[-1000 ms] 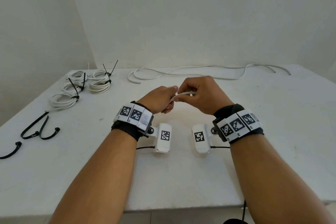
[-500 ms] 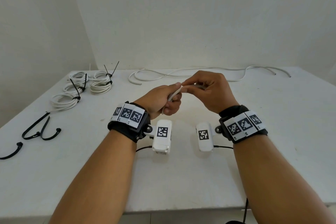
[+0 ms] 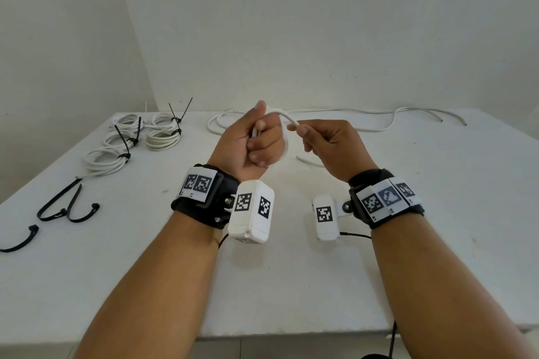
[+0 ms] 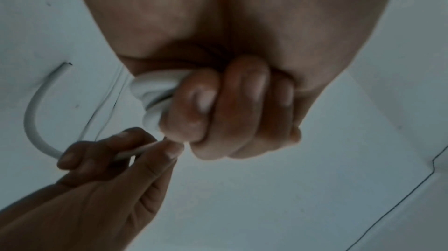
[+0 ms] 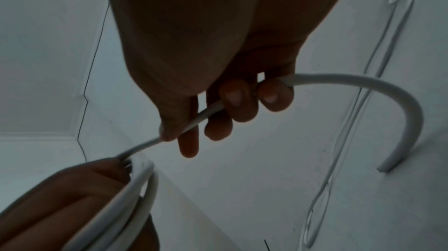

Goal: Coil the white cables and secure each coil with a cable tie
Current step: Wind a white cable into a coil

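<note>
My left hand (image 3: 258, 140) is raised above the table, fingers curled round a small coil of white cable (image 4: 155, 90) that loops over its fist. My right hand (image 3: 315, 137) sits just to its right and pinches the same white cable (image 5: 194, 123) between thumb and fingers. The cable's free end (image 5: 385, 167) curves down from the right hand to the tabletop. A second loose white cable (image 3: 335, 118) lies along the table's back edge. Three tied white coils (image 3: 128, 143) lie at back left.
Loose black cable ties (image 3: 68, 207) lie at the table's left edge, one more (image 3: 20, 239) nearer the corner. The white table (image 3: 291, 285) meets white walls at the back and left. Wrist cameras (image 3: 252, 210) hang under both forearms.
Both hands have risen. The left hand has turned palm-side towards me with the cable now looped over its fist. The right hand has drawn apart to the right along the cable.
</note>
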Demonstrator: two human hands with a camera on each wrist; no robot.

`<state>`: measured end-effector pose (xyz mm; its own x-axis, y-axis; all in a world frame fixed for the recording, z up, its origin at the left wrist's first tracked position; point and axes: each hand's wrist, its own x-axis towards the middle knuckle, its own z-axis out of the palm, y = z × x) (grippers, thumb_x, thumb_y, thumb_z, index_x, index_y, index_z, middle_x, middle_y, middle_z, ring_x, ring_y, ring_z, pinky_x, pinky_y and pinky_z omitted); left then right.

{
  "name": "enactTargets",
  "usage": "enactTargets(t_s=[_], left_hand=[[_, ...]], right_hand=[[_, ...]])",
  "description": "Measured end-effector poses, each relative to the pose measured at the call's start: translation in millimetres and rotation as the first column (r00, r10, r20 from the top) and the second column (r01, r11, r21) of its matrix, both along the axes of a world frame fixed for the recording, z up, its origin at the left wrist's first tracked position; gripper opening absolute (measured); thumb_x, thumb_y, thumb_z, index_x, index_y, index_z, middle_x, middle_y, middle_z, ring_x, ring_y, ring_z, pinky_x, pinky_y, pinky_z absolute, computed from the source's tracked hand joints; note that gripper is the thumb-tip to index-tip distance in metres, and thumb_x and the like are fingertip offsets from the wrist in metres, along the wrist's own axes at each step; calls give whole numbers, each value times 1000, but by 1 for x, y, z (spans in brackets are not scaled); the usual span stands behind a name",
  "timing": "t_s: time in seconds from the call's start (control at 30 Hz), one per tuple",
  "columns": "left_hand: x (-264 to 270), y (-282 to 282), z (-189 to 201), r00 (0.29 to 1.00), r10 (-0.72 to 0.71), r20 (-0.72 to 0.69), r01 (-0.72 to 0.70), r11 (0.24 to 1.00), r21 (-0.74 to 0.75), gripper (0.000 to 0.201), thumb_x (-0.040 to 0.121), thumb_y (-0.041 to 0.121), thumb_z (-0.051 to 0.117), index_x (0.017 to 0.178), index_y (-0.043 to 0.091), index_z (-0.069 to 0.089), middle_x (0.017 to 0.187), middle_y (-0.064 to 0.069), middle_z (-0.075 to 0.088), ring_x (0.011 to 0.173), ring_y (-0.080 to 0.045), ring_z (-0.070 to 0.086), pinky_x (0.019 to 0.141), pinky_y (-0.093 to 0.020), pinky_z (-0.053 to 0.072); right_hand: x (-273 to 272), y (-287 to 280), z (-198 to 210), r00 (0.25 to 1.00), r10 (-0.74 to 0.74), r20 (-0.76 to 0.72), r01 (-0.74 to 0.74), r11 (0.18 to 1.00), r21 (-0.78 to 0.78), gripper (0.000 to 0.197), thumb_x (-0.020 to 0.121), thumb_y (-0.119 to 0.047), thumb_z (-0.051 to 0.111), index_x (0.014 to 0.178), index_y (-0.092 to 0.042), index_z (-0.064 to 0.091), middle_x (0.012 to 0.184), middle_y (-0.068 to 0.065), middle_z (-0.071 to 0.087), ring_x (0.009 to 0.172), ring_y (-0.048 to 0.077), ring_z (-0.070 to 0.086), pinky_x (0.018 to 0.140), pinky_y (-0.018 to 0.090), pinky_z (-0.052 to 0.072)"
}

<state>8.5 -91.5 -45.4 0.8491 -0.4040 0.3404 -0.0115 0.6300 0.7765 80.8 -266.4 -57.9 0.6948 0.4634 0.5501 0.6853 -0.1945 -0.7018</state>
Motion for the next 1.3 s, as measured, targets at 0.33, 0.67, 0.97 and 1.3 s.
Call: enactTargets(t_s=[0.33, 0.67, 0.97, 1.3], left_hand=[[9, 1, 3, 908, 418, 6, -407, 887, -220, 25, 103, 24, 30, 88, 13, 46, 59, 6, 45, 52, -11, 43, 55, -23, 39], [19, -10, -5, 690, 711, -131, -723, 685, -92, 26, 106, 17, 35, 84, 11, 49, 57, 4, 43, 53, -11, 41, 59, -24, 35], [29, 19, -15, 268, 960, -82, -930, 280, 239, 22, 104, 16, 39, 84, 13, 49, 58, 4, 46, 48, -11, 42, 51, -23, 38], [11, -9, -17, 765, 572, 296, -471, 183, 863, 43, 101, 34, 38, 68, 9, 51, 49, -8, 58, 47, -21, 49, 57, -28, 40]], right_hand=[[-10, 16, -5, 999, 50, -18, -53, 933, -355, 33, 105, -29, 43, 133, -36, 59, 62, -8, 49, 54, 5, 42, 56, 19, 37], [-20, 16, 2, 996, 83, -19, -80, 844, -531, 18, 100, -20, 48, 108, -9, 60, 75, 2, 58, 63, 16, 50, 64, 32, 43], [-31, 21, 1, 985, 171, 4, -140, 821, -553, 27, 100, -20, 49, 121, -20, 67, 64, -12, 54, 54, -2, 50, 54, 11, 36], [-19, 3, 4, 981, 126, 146, -75, 947, -312, 11, 93, -15, 65, 96, -18, 75, 78, -10, 69, 64, 3, 54, 60, 13, 40]])
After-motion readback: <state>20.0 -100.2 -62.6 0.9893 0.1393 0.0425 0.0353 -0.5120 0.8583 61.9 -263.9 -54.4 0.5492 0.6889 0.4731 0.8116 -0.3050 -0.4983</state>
